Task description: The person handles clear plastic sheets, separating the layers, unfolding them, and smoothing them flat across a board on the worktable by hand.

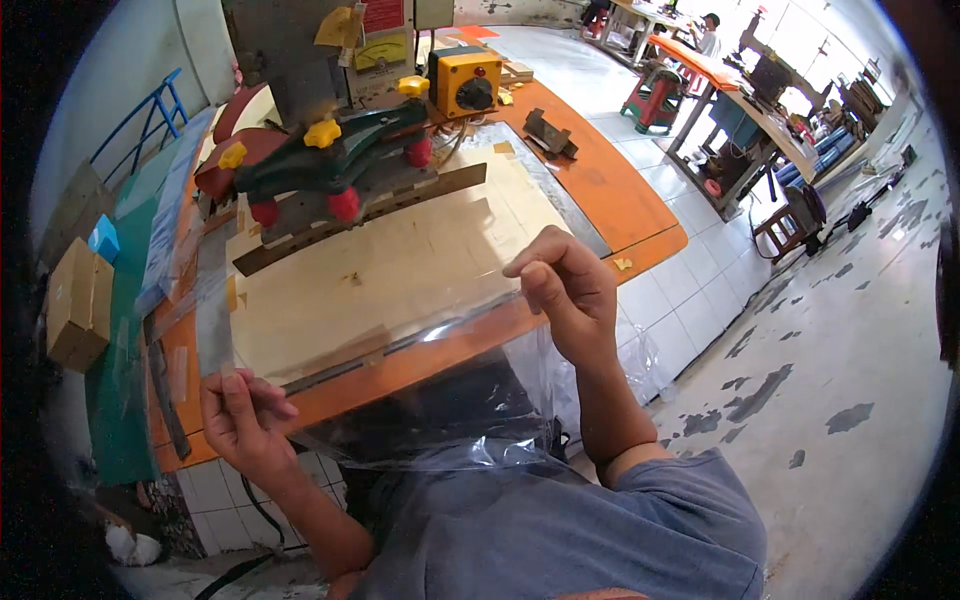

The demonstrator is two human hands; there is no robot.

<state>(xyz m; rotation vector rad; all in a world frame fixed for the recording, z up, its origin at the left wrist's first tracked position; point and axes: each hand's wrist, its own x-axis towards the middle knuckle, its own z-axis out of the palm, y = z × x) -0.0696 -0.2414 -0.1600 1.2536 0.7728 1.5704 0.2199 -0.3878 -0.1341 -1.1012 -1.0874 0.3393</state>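
A clear plastic sheet [440, 455] stretches between my two hands and hangs over the front edge of the orange table towards my lap. My left hand [245, 415] pinches its left corner, just off the table's front left. Higher up, my right hand [572, 300] grips the other corner between thumb and curled fingers, above the table's right part. Behind the sheet lies a cream-coloured board [400, 270] on the worktop. Over that board stands a press head with a long metal bar [370, 215], yellow knobs and red feet; neither hand touches it.
A yellow control box [467, 82] with a black knob stands behind the press. A small metal block [550, 135] lies on the orange table [630, 215]. At left, a cardboard box [80, 305] rests on a green surface. A person [708, 38] sits far back right.
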